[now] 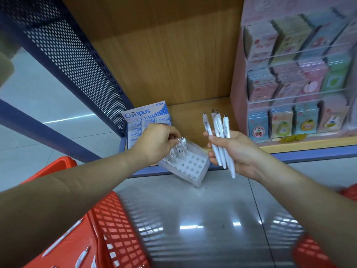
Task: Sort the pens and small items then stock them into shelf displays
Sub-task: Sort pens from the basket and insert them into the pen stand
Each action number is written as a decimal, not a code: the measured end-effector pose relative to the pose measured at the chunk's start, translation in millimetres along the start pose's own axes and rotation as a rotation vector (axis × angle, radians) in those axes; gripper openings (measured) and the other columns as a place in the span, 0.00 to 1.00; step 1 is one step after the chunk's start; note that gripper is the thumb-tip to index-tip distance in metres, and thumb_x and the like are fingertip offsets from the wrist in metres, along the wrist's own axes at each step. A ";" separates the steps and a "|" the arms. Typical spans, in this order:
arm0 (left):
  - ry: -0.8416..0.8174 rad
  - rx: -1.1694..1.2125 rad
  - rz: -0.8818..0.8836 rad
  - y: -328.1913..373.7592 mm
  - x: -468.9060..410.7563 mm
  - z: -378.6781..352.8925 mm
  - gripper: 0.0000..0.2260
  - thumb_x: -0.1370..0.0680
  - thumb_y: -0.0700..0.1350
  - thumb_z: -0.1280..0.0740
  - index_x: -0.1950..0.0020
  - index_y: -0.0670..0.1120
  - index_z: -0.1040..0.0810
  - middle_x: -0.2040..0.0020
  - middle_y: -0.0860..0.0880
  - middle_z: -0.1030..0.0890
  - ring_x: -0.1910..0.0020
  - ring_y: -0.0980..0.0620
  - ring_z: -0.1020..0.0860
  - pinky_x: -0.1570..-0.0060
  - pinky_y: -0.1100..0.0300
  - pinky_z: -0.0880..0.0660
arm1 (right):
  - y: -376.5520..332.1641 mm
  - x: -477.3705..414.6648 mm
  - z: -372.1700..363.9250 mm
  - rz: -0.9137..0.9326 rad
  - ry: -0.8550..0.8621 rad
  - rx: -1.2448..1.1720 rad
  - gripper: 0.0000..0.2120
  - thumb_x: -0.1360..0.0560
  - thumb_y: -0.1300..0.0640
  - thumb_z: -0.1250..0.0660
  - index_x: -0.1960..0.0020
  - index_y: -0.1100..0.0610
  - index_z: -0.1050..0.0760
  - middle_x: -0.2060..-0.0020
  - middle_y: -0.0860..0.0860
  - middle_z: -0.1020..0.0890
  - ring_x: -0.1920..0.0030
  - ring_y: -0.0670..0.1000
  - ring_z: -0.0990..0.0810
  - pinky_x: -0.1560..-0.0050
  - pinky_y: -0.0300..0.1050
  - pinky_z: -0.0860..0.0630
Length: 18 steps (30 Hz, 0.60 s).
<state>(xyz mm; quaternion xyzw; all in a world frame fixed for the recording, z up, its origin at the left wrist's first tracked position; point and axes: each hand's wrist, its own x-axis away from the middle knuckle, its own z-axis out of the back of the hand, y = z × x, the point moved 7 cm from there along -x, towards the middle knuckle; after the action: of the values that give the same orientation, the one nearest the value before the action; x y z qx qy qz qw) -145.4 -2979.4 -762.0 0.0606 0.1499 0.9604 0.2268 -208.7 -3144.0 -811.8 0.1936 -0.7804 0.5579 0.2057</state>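
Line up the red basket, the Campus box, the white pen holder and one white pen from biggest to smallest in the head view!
1. red basket, though it is nearest the camera.
2. Campus box and white pen holder look alike, so I won't rank them.
3. white pen.

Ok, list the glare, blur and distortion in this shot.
Head view: bright glare patches sit on the glossy floor; motion blur smears the basket and the card display; the wide lens slants the side panel and stretches the forearms; the pens in the right hand and the holder are fairly sharp.
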 end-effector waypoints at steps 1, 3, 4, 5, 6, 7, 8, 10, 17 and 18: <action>-0.002 -0.002 -0.004 -0.2 -0.5 -2.4 0.06 0.25 0.44 0.30 0.50 0.47 0.17 0.59 0.52 0.21 0.58 0.54 0.23 0.57 0.62 0.31 | -0.3 0.2 -0.7 0.007 -0.009 -0.010 0.08 0.22 0.60 0.34 0.45 0.59 0.20 0.63 0.54 0.22 0.70 0.48 0.20 0.69 0.41 0.20; -0.006 0.000 -0.005 -0.9 -0.9 -7.8 0.05 0.27 0.44 0.28 0.51 0.47 0.16 0.57 0.51 0.22 0.57 0.52 0.24 0.57 0.60 0.30 | -0.7 0.1 -1.2 0.013 -0.015 -0.026 0.07 0.23 0.60 0.32 0.46 0.59 0.20 0.64 0.54 0.21 0.69 0.49 0.20 0.69 0.41 0.20; -0.007 0.005 -0.003 -1.2 -0.3 -10.4 0.05 0.27 0.44 0.28 0.52 0.47 0.16 0.56 0.50 0.22 0.56 0.51 0.24 0.56 0.58 0.28 | -0.5 -0.3 -0.9 0.013 -0.012 -0.031 0.06 0.24 0.61 0.31 0.47 0.59 0.20 0.65 0.53 0.21 0.69 0.49 0.21 0.70 0.41 0.21; -0.005 0.015 0.001 -1.5 0.6 -12.4 0.05 0.28 0.44 0.27 0.52 0.47 0.16 0.55 0.49 0.21 0.56 0.50 0.24 0.54 0.56 0.27 | -0.3 -0.7 -0.7 0.014 -0.009 -0.038 0.06 0.25 0.61 0.30 0.48 0.58 0.21 0.66 0.53 0.21 0.70 0.49 0.22 0.70 0.40 0.23; -0.001 0.028 0.003 -1.9 1.7 -13.8 0.05 0.28 0.44 0.27 0.53 0.47 0.16 0.55 0.48 0.21 0.55 0.50 0.23 0.53 0.54 0.26 | 0.0 -1.5 -0.5 0.016 -0.005 -0.048 0.06 0.26 0.62 0.30 0.49 0.59 0.21 0.67 0.53 0.21 0.70 0.49 0.22 0.72 0.40 0.24; 0.002 0.035 0.003 -1.9 2.4 -14.8 0.06 0.28 0.43 0.27 0.52 0.46 0.15 0.54 0.48 0.21 0.55 0.50 0.23 0.53 0.55 0.26 | 0.6 -2.2 -0.3 0.018 0.000 -0.052 0.06 0.27 0.63 0.29 0.50 0.59 0.22 0.68 0.52 0.21 0.71 0.48 0.24 0.73 0.39 0.26; 0.006 0.037 -0.001 -1.6 2.7 -15.3 0.06 0.28 0.44 0.27 0.52 0.46 0.15 0.54 0.48 0.20 0.55 0.50 0.23 0.53 0.55 0.26 | 1.1 -2.9 0.1 0.021 0.006 -0.045 0.07 0.27 0.64 0.28 0.50 0.59 0.23 0.69 0.52 0.22 0.72 0.48 0.24 0.74 0.38 0.27; 0.020 0.033 -0.012 -0.7 2.1 -15.3 0.06 0.28 0.44 0.27 0.52 0.46 0.15 0.54 0.48 0.20 0.55 0.50 0.23 0.54 0.57 0.27 | 2.2 -3.7 -0.1 0.025 0.011 -0.013 0.09 0.29 0.65 0.27 0.50 0.59 0.23 0.69 0.52 0.23 0.72 0.47 0.26 0.75 0.37 0.29; -0.011 0.023 0.026 -2.7 1.1 -15.6 0.07 0.29 0.46 0.26 0.52 0.48 0.16 0.58 0.51 0.22 0.56 0.52 0.23 0.55 0.57 0.26 | 2.0 -1.9 -2.8 0.039 -0.013 0.062 0.11 0.31 0.66 0.26 0.51 0.59 0.23 0.70 0.51 0.23 0.71 0.48 0.28 0.73 0.37 0.30; -0.018 0.054 0.058 -4.3 0.1 -13.9 0.07 0.30 0.46 0.25 0.52 0.49 0.16 0.60 0.53 0.23 0.58 0.53 0.24 0.57 0.60 0.27 | 1.3 -1.5 -3.3 0.044 -0.017 0.069 0.11 0.31 0.66 0.26 0.51 0.59 0.23 0.71 0.51 0.23 0.71 0.48 0.28 0.73 0.37 0.31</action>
<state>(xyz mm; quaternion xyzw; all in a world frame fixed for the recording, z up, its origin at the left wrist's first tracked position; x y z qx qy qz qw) -146.3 -2979.3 -776.5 0.0798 0.1719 0.9616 0.1984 -207.8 -3140.3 -812.8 0.1881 -0.7665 0.5872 0.1800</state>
